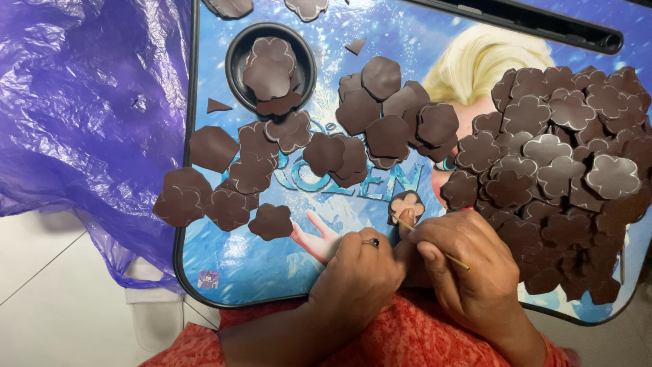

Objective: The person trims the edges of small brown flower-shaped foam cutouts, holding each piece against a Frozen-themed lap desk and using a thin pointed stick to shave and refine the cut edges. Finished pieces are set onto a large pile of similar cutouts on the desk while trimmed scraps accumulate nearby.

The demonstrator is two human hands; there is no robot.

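Note:
A small flower-shaped brown foam piece [405, 204] rests on a blue printed lap tray [217, 261], its middle lighter in colour. My left hand [356, 275], with a ring on one finger, steadies the piece with a fingertip at its lower edge. My right hand [468, 272] pinches a thin wooden stick [435, 246] whose tip touches the piece. Both hands sit at the tray's near edge, above my red-orange patterned clothing.
A heap of several brown flower cut-outs [557, 163] covers the tray's right side. More rounded brown pieces [380, 115] lie scattered across the middle and left. A round black cup holder [270, 66] holds a few pieces. Purple plastic sheeting [81, 102] lies left on the white floor.

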